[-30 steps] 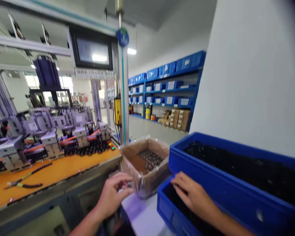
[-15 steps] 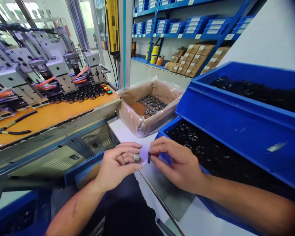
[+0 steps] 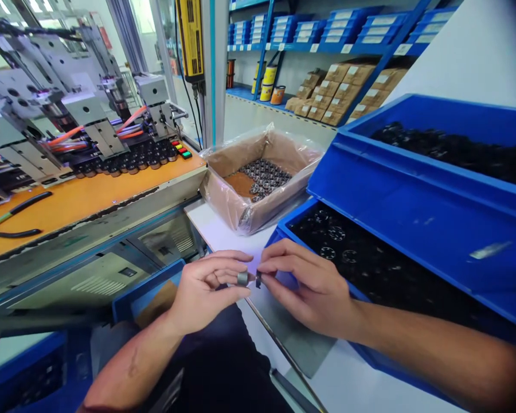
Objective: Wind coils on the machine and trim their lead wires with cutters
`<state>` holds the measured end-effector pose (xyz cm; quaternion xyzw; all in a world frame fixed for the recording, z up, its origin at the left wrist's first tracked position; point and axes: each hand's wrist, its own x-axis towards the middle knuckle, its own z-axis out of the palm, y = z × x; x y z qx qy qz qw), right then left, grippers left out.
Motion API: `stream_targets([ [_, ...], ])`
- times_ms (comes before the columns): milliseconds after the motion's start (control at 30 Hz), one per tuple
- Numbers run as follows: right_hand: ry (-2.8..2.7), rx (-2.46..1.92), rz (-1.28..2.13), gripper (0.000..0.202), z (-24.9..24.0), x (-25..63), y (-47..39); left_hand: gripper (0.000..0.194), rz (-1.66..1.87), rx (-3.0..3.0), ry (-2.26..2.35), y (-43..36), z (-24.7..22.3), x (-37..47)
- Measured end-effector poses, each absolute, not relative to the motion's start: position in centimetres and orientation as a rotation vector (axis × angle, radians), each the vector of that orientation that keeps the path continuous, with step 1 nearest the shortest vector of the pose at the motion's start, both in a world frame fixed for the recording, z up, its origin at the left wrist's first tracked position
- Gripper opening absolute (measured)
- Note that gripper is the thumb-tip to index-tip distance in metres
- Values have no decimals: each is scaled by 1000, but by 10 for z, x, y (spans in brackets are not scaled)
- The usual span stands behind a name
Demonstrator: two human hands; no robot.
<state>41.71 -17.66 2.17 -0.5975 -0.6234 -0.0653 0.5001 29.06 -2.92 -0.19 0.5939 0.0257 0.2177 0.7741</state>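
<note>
My left hand (image 3: pixel 215 281) holds a small grey metal cylinder (image 3: pixel 242 279) between its thumb and fingers. Just to the right, my right hand (image 3: pixel 307 284) pinches a small black part (image 3: pixel 258 279) at its fingertips. The two parts face each other with a very narrow gap, and whether they touch is hard to tell. Both hands are above the front edge of a white table (image 3: pixel 215 226). Beside my right hand is a blue bin (image 3: pixel 284 229) holding many black parts, some with clear toothed rings.
Behind the hands stands a plastic-lined cardboard box (image 3: pixel 227 209) with metal parts. An upper blue bin (image 3: pixel 413 201) rises at the right. At left, pliers (image 3: pixel 17 221) and a row of black parts (image 3: pixel 129 162) lie on an orange bench (image 3: pixel 124 192) beside machinery.
The cylinder and the black part have come closer together, with my right fingertips slightly farther left. The camera view has shifted a little.
</note>
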Motion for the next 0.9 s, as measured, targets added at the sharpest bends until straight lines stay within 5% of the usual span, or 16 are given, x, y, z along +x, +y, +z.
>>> stream_targets([
  [900,-1684,-1387,-256,26,28,419,-181,36,355,1170,148,-39,5,290],
])
